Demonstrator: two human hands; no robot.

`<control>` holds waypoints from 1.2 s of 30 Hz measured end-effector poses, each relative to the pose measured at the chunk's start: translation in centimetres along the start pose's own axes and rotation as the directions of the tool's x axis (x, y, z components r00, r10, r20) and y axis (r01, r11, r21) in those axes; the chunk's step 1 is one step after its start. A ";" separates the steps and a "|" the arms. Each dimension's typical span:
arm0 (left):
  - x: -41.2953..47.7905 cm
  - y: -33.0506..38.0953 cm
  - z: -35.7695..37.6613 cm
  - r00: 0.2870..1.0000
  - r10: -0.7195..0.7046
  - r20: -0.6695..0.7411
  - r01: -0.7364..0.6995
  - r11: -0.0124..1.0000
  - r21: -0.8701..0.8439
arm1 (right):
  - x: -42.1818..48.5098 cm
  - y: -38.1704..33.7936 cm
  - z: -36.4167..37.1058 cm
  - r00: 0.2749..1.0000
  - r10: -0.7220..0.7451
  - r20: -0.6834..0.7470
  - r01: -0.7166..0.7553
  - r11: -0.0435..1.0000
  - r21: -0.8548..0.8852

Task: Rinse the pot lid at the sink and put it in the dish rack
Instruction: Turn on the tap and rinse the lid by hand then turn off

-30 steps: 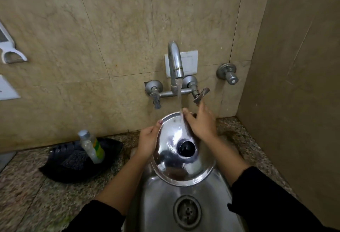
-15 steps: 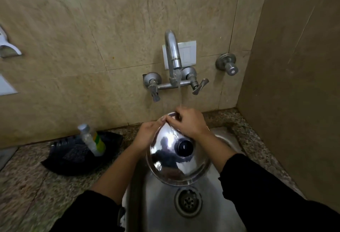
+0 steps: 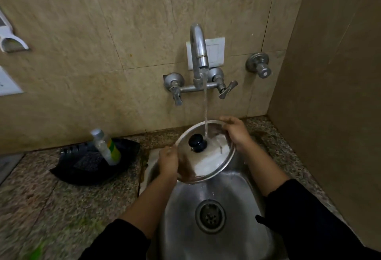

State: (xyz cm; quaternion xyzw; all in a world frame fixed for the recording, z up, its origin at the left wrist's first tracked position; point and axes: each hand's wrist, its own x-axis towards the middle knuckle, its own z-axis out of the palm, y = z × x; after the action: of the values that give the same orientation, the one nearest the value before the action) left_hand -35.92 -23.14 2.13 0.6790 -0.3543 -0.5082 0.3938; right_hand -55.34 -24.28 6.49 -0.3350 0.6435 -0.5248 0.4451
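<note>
A round steel pot lid (image 3: 208,163) with a black knob (image 3: 197,142) is held nearly flat over the steel sink (image 3: 237,193), knob side up. My left hand (image 3: 168,161) grips its left rim. My right hand (image 3: 235,131) grips the far right rim. Water runs from the wall tap (image 3: 199,51) and lands on the lid just right of the knob, then spreads over its top. No dish rack is in view.
A black tray (image 3: 82,169) on the granite counter (image 3: 51,208) left of the sink holds a tilted bottle (image 3: 106,146) with a green and yellow label. Two tap levers and a separate valve (image 3: 258,65) stick out of the tiled wall. A side wall stands close on the right.
The lid went from tilted toward me to nearly flat. My right hand slid from the lid's top to its far right rim. The stream now hits beside the knob.
</note>
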 end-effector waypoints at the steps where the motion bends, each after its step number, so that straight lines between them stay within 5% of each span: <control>1: -0.7 0.2 0.3 0.994 0.098 0.046 -0.103 0.988 0.117 | 0.2 0.0 -0.3 1.000 0.027 -0.010 -0.027 1.000 -0.014; 3: -2.2 0.8 0.2 0.920 0.341 0.191 -0.366 0.923 0.117 | 0.3 -0.2 -1.1 0.992 0.123 -0.005 -0.123 0.992 -0.034; 5: -3.5 0.9 -0.5 0.748 0.512 0.422 -0.565 0.825 0.002 | -0.1 -0.2 -1.8 0.973 0.229 0.001 -0.229 0.973 -0.032; 7: -3.9 0.5 -1.3 0.549 0.514 0.659 -0.723 0.687 0.066 | -0.6 -0.2 -2.3 0.957 0.288 0.021 -0.288 0.958 -0.010; 8: -3.6 0.3 -1.5 0.507 0.489 0.710 -0.784 0.604 0.143 | -0.9 -0.3 -2.2 0.954 0.299 0.030 -0.299 0.954 -0.004; 10: -2.6 -0.1 -1.4 0.553 0.482 0.680 -0.809 0.507 0.298 | -1.3 -0.4 -1.6 0.950 0.305 0.065 -0.304 0.952 -0.020; 13: -1.8 0.0 -1.2 0.642 0.605 0.471 -0.762 0.570 0.306 | -2.5 -1.5 -0.7 0.936 0.321 0.147 -0.319 0.947 -0.037; 17: -1.4 1.3 -1.1 0.745 0.559 0.364 -0.608 0.793 0.028 | -3.2 -3.6 -0.4 0.948 0.240 0.211 -0.216 0.968 -0.130; 20: -1.5 1.3 -0.4 0.847 0.482 0.225 -0.458 0.876 -0.150 | -2.7 -2.4 0.1 0.998 -0.050 0.036 0.059 0.950 -0.306; 23: -1.4 1.2 0.5 0.954 0.267 0.136 -0.215 0.926 -0.312 | -2.6 0.1 0.1 0.903 -0.427 -0.038 0.273 0.641 -0.717; 25: -1.4 1.4 1.3 0.985 0.140 0.104 -0.101 0.944 -0.315 | -2.5 1.6 0.7 0.846 -0.532 0.025 0.297 0.431 -0.852; 28: -1.4 1.3 2.3 0.980 0.116 0.163 -0.060 0.946 -0.318 | -2.8 2.6 2.8 0.834 -0.489 0.257 0.436 0.297 -0.850; 30: -1.7 1.5 2.4 0.969 0.116 0.220 -0.044 0.950 -0.308 | -3.6 3.3 4.2 0.750 -0.437 0.496 0.623 0.213 -0.753; 36: -0.7 2.2 -0.1 0.979 0.058 0.194 0.008 0.945 -0.327 | -6.8 4.6 2.2 0.547 -0.179 0.818 0.835 0.180 -0.520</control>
State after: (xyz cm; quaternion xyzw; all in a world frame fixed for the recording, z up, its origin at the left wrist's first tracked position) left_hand -36.18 -23.44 4.39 0.5451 -0.3119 -0.6207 0.4694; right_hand -50.59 -17.97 3.37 -0.8659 0.4709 -0.0853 0.1458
